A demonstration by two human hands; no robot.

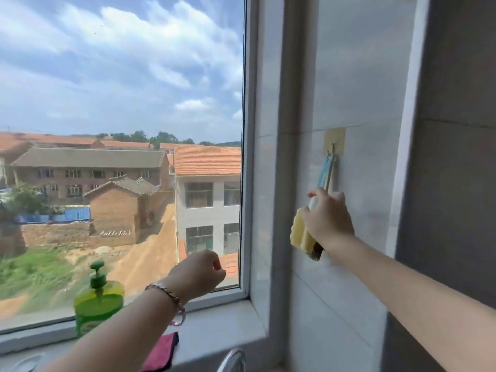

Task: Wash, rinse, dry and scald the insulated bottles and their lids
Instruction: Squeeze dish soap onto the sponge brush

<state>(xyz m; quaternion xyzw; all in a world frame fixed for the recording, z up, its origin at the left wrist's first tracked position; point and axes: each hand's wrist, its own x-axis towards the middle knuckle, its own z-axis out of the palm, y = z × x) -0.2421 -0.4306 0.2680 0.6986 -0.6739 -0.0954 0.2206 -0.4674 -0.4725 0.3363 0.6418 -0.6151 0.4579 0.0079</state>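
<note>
My right hand (328,218) is raised against the tiled wall and grips a yellow sponge brush (302,234) with a dark scouring layer at its lower edge. The brush's light blue loop (325,171) hangs on a hook with a yellow adhesive pad (334,140). My left hand (197,273) is held up in front of the window, fingers curled closed with nothing in them; a metal bracelet sits on the wrist. No bottle or lid is in view.
A green pump bottle of dish soap (96,299) stands on the white windowsill (220,326). A dark red cloth (162,351) lies on the sill's front edge. The curved top of a metal tap (233,359) shows at the bottom. The window frame (251,157) stands left of the tiled wall.
</note>
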